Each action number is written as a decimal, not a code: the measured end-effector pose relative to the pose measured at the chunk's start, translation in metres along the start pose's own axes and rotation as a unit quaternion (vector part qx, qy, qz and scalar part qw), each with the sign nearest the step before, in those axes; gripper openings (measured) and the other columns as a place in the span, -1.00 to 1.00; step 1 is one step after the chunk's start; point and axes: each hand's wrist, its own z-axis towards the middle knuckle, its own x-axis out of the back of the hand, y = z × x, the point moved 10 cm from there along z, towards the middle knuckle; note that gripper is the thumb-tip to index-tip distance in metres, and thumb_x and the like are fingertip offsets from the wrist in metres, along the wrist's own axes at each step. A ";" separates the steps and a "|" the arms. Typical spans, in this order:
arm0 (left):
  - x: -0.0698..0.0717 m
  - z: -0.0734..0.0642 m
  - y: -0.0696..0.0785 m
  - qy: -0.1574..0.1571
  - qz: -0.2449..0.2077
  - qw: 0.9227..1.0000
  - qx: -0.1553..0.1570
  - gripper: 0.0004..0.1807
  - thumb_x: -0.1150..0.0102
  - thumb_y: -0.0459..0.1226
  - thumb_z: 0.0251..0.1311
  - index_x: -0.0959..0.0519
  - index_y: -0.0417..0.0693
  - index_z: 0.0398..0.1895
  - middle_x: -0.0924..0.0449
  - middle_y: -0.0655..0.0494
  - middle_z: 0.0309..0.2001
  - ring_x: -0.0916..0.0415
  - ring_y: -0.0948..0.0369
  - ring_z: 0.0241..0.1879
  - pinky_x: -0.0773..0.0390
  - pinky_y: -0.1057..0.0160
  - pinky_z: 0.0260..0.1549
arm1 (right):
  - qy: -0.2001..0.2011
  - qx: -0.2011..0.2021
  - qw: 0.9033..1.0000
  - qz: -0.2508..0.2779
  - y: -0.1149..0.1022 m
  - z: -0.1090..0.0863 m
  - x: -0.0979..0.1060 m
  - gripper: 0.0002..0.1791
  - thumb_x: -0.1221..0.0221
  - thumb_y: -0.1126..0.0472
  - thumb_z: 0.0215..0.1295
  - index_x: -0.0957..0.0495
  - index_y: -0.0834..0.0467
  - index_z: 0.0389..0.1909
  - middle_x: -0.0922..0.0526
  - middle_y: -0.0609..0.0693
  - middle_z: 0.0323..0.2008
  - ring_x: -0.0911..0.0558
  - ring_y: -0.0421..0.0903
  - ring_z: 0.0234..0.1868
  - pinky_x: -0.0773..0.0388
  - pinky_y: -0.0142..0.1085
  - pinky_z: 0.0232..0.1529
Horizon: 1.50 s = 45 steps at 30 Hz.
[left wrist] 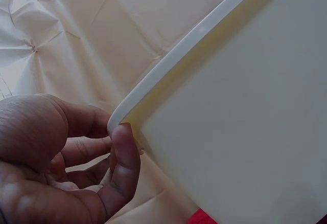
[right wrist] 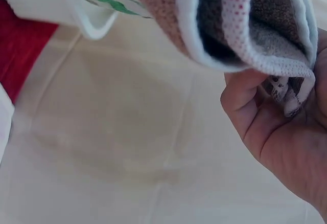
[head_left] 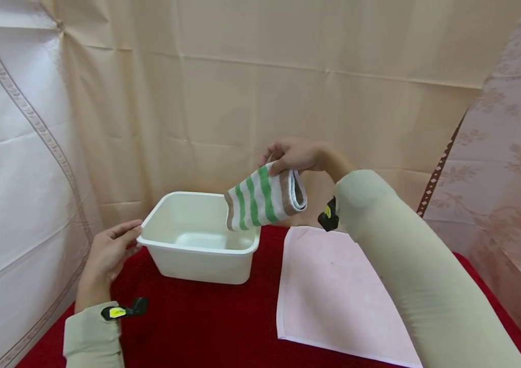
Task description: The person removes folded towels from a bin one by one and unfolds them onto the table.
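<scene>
Near the back of a red cloth (head_left: 196, 327), beside a pink cloth (head_left: 334, 296), a white basin (head_left: 205, 266) with smooth pale walls and a brighter patch on its floor. Pinches the basin's left rim corner between curled digits of the left hand (head_left: 108, 253). Holds a folded towel (head_left: 253, 202) by its upper edge, pinched in the right hand (head_left: 299, 155), raised at the basin's right end and partly across its opening; cannot tell whether below rim level. Shows green and white stripes, brown end bands, white-edged layers curling at the right.
</scene>
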 end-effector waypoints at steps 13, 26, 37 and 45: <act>0.001 0.008 -0.002 -0.014 -0.008 1.000 0.005 -0.89 -0.31 -0.27 0.36 -0.76 0.14 -0.15 -0.69 0.30 -0.30 -0.58 0.31 -0.37 -0.68 0.36 -0.35 | 0.076 -0.015 0.997 0.009 0.038 -0.065 0.055 -0.65 -0.14 0.29 0.48 -0.44 0.27 0.22 -0.54 0.17 0.05 -0.57 0.03 -0.07 -0.66 -0.26 -0.15; 0.012 0.009 -0.003 -0.005 -0.009 1.000 0.006 -0.87 -0.31 -0.28 0.35 -0.77 0.18 -0.21 -0.70 0.32 -0.33 -0.59 0.32 -0.40 -0.67 0.36 -0.38 | 0.063 -0.061 0.996 -0.034 0.061 -0.093 0.061 -0.63 -0.18 0.26 0.46 -0.45 0.23 0.23 -0.57 0.17 -0.05 -0.62 0.03 -0.14 -0.68 -0.19 -0.16; 0.014 0.011 0.000 -0.007 -0.018 1.000 -0.002 -0.85 -0.31 -0.30 0.35 -0.77 0.20 -0.26 -0.70 0.31 -0.34 -0.59 0.32 -0.40 -0.67 0.37 -0.38 | -0.008 -0.055 0.992 -0.115 0.069 -0.102 0.026 -0.70 -0.22 0.21 0.43 -0.55 0.10 0.14 -0.58 0.11 -0.02 -0.56 0.05 -0.01 -0.60 -0.16 0.01; 0.015 0.011 -0.004 -0.010 -0.018 1.000 0.001 -0.85 -0.31 -0.30 0.34 -0.77 0.21 -0.26 -0.71 0.32 -0.34 -0.60 0.33 -0.39 -0.68 0.37 -0.37 | -0.101 -0.026 0.979 -0.177 0.065 -0.112 -0.026 -0.77 -0.21 0.22 0.43 -0.57 -0.03 0.06 -0.60 -0.01 -0.05 -0.57 -0.02 -0.01 -0.56 -0.16 0.06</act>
